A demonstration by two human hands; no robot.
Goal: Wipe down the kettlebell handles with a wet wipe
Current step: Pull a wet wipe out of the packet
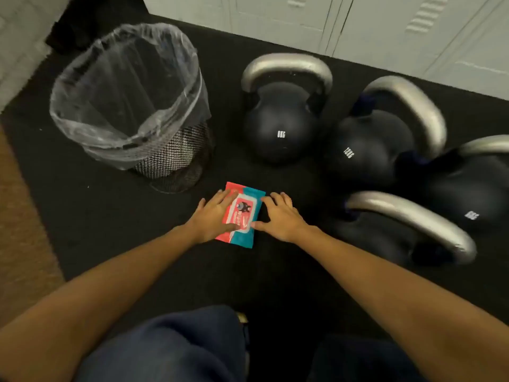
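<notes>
A flat, glossy red-and-teal wet wipe pack (240, 215) lies on the dark, matte floor mat (110, 216), in front of four round black kettlebells with curved, brushed-metal handles. The left hand (213, 216) rests on the pack's left half, fingers straight and spread over it. The right hand (279, 216) sits at its right edge, fingers loosely extended, thumb tip touching the white flap label (print too blurred to read). The nearest upright kettlebell (281, 125) reads "8KG". A wire-mesh bin (170, 161) with a crinkled clear liner stands left.
</notes>
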